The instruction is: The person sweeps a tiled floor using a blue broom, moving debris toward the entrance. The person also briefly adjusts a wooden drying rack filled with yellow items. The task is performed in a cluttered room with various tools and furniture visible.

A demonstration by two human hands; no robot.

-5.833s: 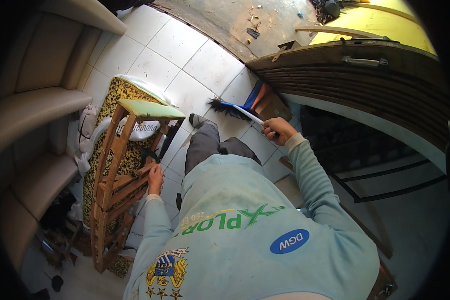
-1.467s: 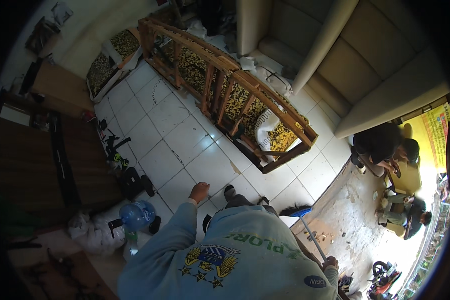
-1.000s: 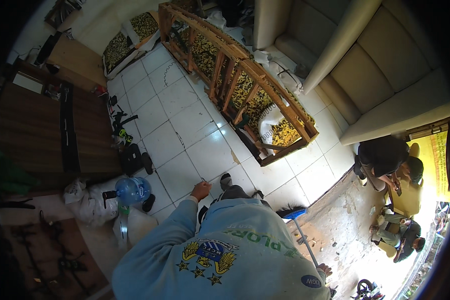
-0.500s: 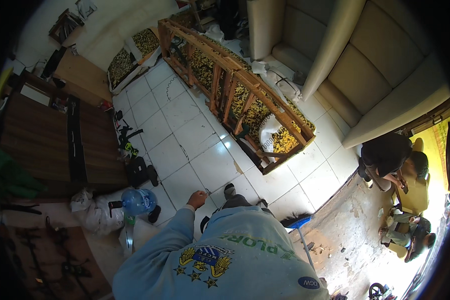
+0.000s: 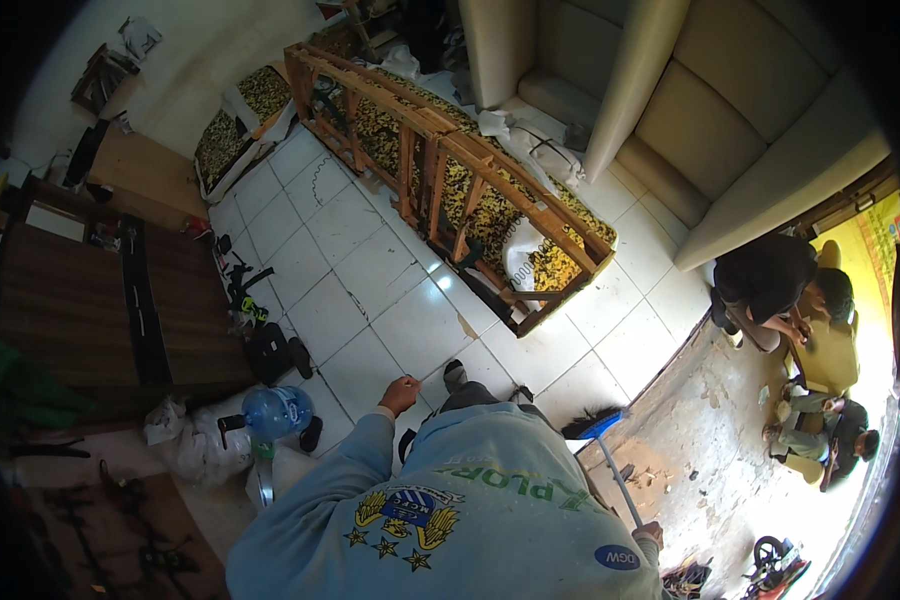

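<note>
My left hand (image 5: 401, 393) hangs in the air over the white tiled floor (image 5: 390, 300), fingers loosely curled and holding nothing. My right hand (image 5: 650, 531) shows at the lower right, past my light blue sweatshirt, closed on the pale handle of a broom (image 5: 597, 431). Its blue head with dark bristles rests on the floor by the doorway step. A long wooden sofa frame (image 5: 450, 170) with yellow patterned fabric lies on the tiles ahead.
Beige sofas (image 5: 710, 130) stand at the back right. A dark wooden cabinet (image 5: 100, 300) is at the left, with a blue water bottle (image 5: 277, 410), bags, tools and shoes beside it. People (image 5: 770, 285) sit at the doorway on the right.
The view has swung from the doorway to the room. My right hand still holds the broom. My left hand has let go of the wooden frame and now hangs free.
</note>
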